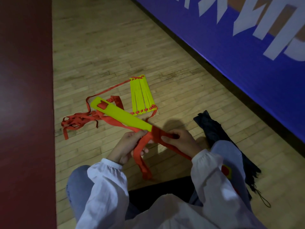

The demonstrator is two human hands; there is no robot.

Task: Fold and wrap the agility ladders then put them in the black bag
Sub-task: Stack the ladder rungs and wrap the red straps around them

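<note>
A stack of yellow ladder rungs (122, 114) is held slanting above the wooden floor, its near end wound with red strap (156, 131). My left hand (127, 146) grips the red straps just below that end. My right hand (179, 140) pinches the wound strap at the end of the stack. Loose red strap (75, 122) trails in a tangle on the floor to the left. A second group of yellow rungs (142, 95) lies flat on the floor beyond, joined by red strap. The black bag (212, 128) lies crumpled on the floor to my right.
A dark red floor band (24, 113) runs along the left. A blue padded wall with white letters (239, 47) slants across the upper right. My knees and white sleeves fill the bottom of the view.
</note>
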